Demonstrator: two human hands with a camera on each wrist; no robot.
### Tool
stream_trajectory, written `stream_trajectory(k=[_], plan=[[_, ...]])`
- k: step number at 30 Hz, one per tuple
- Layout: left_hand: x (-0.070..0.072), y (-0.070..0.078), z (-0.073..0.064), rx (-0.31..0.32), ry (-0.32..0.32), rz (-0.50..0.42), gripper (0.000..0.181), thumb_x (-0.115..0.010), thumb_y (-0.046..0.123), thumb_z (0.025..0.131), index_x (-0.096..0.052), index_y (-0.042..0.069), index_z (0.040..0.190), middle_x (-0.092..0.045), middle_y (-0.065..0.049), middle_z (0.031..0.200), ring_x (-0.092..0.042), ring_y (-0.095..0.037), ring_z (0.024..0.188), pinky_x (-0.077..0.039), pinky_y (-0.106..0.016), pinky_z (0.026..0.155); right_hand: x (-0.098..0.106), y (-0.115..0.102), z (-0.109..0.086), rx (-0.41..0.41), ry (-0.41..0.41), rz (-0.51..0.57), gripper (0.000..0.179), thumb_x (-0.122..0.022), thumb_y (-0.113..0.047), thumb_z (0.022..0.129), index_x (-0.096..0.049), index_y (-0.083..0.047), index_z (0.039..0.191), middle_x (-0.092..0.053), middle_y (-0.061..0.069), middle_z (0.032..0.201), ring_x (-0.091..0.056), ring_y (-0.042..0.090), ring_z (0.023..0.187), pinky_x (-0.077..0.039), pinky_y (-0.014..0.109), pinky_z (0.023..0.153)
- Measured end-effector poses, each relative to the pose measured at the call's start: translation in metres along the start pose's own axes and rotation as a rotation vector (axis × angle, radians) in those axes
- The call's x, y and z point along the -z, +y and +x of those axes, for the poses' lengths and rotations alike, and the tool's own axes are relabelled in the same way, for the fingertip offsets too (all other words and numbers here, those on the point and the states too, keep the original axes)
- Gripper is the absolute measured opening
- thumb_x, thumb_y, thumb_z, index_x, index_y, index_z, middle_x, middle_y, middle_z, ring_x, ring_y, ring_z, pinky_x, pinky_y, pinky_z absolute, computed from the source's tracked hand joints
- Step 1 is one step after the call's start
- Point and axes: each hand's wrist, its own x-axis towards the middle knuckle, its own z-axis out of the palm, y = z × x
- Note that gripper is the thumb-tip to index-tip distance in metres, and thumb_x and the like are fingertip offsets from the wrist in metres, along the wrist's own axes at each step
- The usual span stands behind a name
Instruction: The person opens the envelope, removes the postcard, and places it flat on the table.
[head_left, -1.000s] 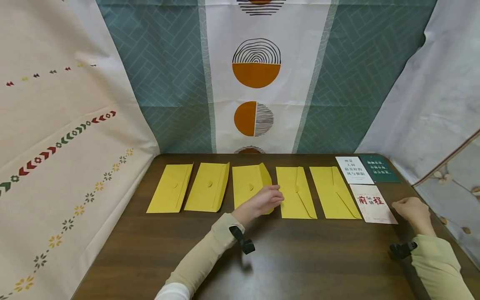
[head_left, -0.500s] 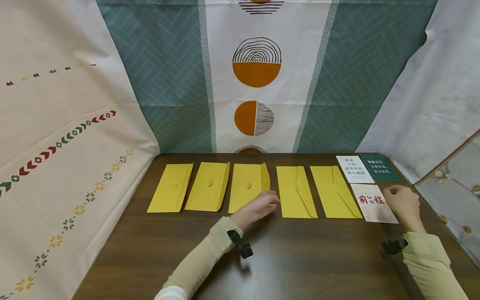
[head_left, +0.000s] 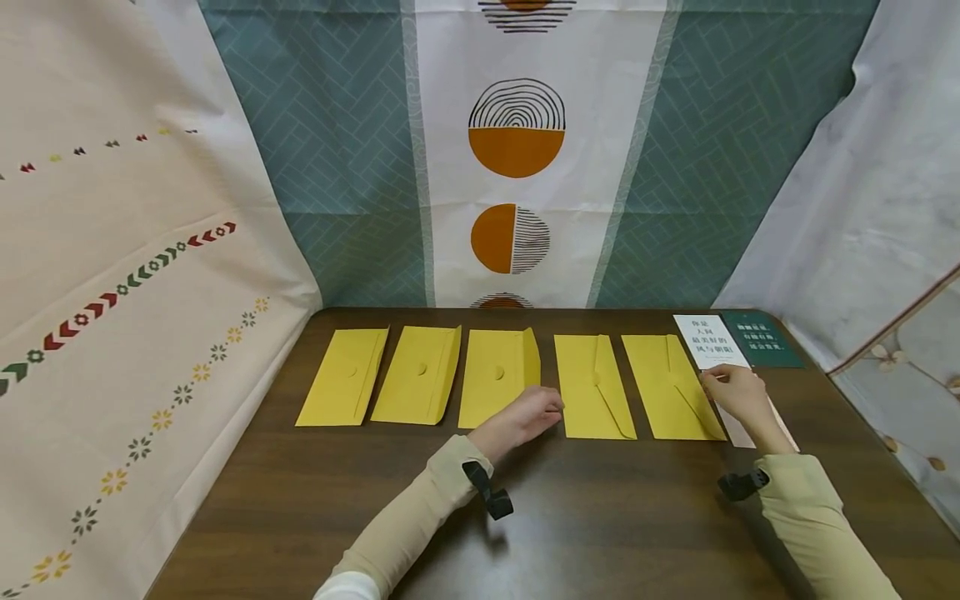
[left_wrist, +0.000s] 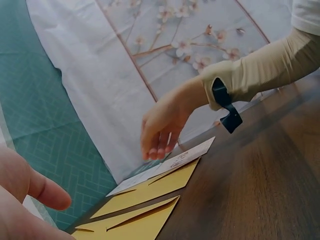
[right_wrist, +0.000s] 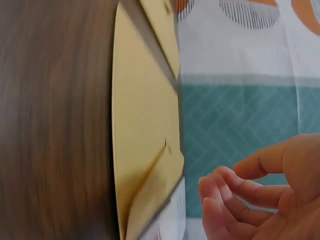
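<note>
Several yellow envelopes lie in a row on the table. In the head view my left hand (head_left: 522, 417) hovers over the lower right corner of the third envelope from the left (head_left: 491, 367), fingers loosely bent, holding nothing visible. My right hand (head_left: 741, 402) hangs above the white card with red characters (head_left: 742, 435), partly covering it, beside the rightmost envelope (head_left: 662, 375). The right wrist view shows its thumb (right_wrist: 262, 161) and fingers loosely curved with nothing between them. Behind it lie a white card with dark characters (head_left: 705, 340) and a dark green card (head_left: 761, 337).
Two envelopes, the leftmost (head_left: 339, 375) and the second (head_left: 412, 371), lie further left. Another envelope (head_left: 588, 392) lies between my hands. The dark wooden table (head_left: 600, 517) ends at a patterned cloth (head_left: 517, 167) behind and more cloth at both sides.
My right hand has moved left from the table's right side to above the red-lettered card. My left hand has shifted slightly down, and the third envelope's flap shows more clearly.
</note>
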Motion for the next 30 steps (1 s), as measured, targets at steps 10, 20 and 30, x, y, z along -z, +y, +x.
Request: stream_trajectory(k=[10,20,30], plan=[[-0.006,-0.002,0.001,0.014,0.053,-0.047,0.018,-0.045,-0.006,0.088,-0.034,0.006,0.08,-0.027,-0.012,0.111,-0.033,-0.025,0.105,-0.032,-0.04,0.108,-0.021,-0.041,0.006,-0.03,-0.322,0.307,0.045,-0.045,-0.021,0.101,-0.051,0.018,0.124,-0.069,0.025,0.104,-0.07,0.017,0.083,-0.059,0.031,0.076],[-0.011,-0.003,0.001,0.013,0.092,-0.079,0.013,-0.045,-0.008,0.086,-0.038,0.002,0.09,-0.026,-0.022,0.138,-0.03,-0.029,0.129,-0.024,-0.048,0.118,-0.035,-0.058,0.007,-0.112,-0.565,0.601,0.053,-0.042,-0.021,0.103,-0.034,0.018,0.139,-0.051,0.033,0.134,-0.067,0.022,0.104,-0.057,0.033,0.088],[-0.012,-0.002,0.002,0.041,0.099,-0.167,0.04,-0.044,-0.008,0.086,-0.03,-0.01,0.124,-0.031,-0.021,0.12,-0.024,-0.013,0.06,-0.038,-0.036,0.096,-0.042,-0.062,0.007,-0.136,-0.589,0.62,0.056,-0.036,-0.022,0.105,-0.025,0.017,0.144,-0.033,0.039,0.145,-0.053,0.037,0.125,-0.052,0.036,0.097]])
